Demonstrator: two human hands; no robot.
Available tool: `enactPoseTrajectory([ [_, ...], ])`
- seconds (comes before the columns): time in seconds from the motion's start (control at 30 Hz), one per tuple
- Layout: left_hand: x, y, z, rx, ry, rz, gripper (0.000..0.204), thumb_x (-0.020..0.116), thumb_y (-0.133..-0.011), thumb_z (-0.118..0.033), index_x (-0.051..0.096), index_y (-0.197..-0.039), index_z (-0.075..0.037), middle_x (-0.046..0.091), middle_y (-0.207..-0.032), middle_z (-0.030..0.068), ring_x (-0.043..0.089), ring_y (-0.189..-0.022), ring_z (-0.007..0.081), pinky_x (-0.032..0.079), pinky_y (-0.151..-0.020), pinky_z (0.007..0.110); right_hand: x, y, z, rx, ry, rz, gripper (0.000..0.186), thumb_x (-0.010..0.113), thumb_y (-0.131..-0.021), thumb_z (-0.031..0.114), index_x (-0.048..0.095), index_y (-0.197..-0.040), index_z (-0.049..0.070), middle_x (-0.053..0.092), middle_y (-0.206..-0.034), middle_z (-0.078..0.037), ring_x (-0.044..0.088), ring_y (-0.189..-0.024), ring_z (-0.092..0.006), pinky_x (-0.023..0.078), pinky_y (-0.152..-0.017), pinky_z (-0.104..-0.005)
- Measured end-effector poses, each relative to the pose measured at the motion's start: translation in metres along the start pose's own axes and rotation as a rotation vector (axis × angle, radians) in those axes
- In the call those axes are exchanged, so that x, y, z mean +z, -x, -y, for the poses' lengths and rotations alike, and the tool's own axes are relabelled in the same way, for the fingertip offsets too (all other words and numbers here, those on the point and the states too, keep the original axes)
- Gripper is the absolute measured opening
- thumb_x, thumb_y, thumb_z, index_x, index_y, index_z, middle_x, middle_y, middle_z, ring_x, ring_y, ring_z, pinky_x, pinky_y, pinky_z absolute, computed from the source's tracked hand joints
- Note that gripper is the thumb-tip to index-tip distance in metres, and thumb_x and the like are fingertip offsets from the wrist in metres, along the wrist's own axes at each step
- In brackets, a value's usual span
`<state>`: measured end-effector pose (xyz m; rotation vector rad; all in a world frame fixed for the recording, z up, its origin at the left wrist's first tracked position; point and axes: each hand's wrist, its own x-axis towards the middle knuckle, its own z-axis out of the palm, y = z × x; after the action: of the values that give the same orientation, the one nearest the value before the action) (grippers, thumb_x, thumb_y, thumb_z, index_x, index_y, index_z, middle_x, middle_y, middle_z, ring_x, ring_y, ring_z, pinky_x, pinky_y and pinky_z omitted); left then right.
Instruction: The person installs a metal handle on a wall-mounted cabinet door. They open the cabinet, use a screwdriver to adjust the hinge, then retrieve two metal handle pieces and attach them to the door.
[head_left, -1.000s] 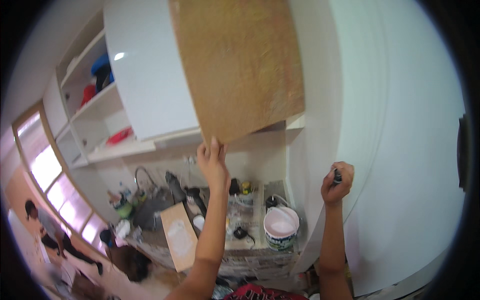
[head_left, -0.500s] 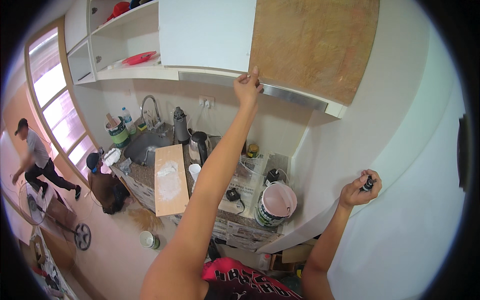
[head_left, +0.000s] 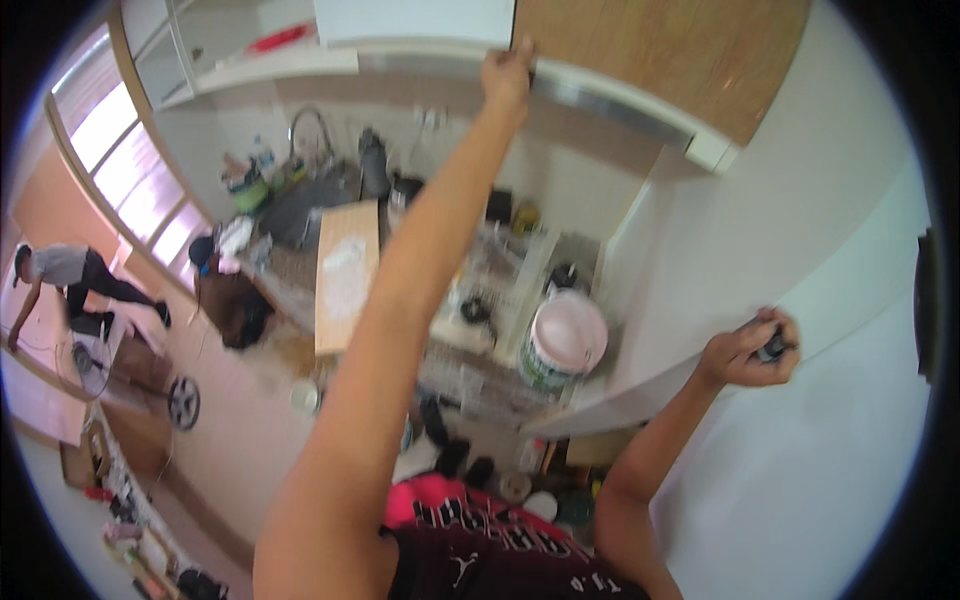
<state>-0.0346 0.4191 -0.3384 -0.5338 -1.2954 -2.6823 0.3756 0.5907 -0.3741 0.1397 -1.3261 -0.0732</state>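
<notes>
My left hand [head_left: 508, 80] is raised to the lower edge of the wall cabinets, where a white door [head_left: 415, 22] meets a brown wood-faced door [head_left: 660, 50]. Its fingers are curled together at that seam, and whatever they pinch is too blurred to make out. Over to the right, beside the white wall, my right hand [head_left: 752, 350] is closed round a small black cylindrical object [head_left: 773, 346], whose kind I cannot tell.
Below, the counter holds a white-powdered board [head_left: 347, 290], a pinkish-white bucket [head_left: 568, 335], a dark flask [head_left: 373, 165] and a sink [head_left: 305, 212]. One person [head_left: 230, 290] crouches by the counter; another [head_left: 75, 275] bends at far left. A small pail [head_left: 305, 396] stands on the floor.
The view has tipped downward, so cabinets and counter sit higher in it. My left hand stays at the cabinet edge, my right keeps its object. The far-left person bends lower.
</notes>
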Motion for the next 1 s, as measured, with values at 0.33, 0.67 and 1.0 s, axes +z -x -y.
enactPoseTrajectory([
  [0.33, -0.277, 0.235, -0.112, -0.314, -0.516, 0.438, 0.046, 0.065, -0.105, -0.047, 0.067, -0.121, -0.003, 0.068, -0.109, 0.0010, 0.060, -0.098, 0.0091, 0.048, -0.082, 0.030, 0.003, 0.015, 0.143, 0.464, -0.316, 0.233, 0.029, 0.060, -0.109, 0.020, 0.047, -0.119, -0.005, 0.065, -0.106, -0.016, 0.060, -0.078, -0.0204, 0.055, -0.069, -0.0312],
  [0.67, -0.684, 0.638, -0.172, -0.889, -0.802, -0.353, 0.042, 0.060, -0.107, -0.031, 0.064, -0.140, -0.005, 0.071, -0.123, 0.0063, 0.065, -0.107, 0.0145, 0.053, -0.088, 0.033, 0.084, 0.354, 0.362, 0.816, -0.446, 1.471, 0.034, 0.069, -0.102, 0.020, 0.069, -0.129, 0.000, 0.067, -0.129, -0.020, 0.065, -0.118, -0.0387, 0.052, -0.100, -0.0468],
  [1.0, -0.749, 0.838, -0.294, -1.319, -0.595, -0.716, 0.026, 0.058, -0.108, -0.028, 0.066, -0.117, -0.005, 0.068, -0.095, 0.0027, 0.064, -0.082, 0.0136, 0.053, -0.070, 0.031, 0.221, 0.458, 0.364, 0.517, 0.332, 1.567, 0.040, 0.061, -0.103, 0.027, 0.063, -0.130, -0.003, 0.064, -0.125, -0.026, 0.058, -0.122, -0.0390, 0.047, -0.104, -0.0549],
])
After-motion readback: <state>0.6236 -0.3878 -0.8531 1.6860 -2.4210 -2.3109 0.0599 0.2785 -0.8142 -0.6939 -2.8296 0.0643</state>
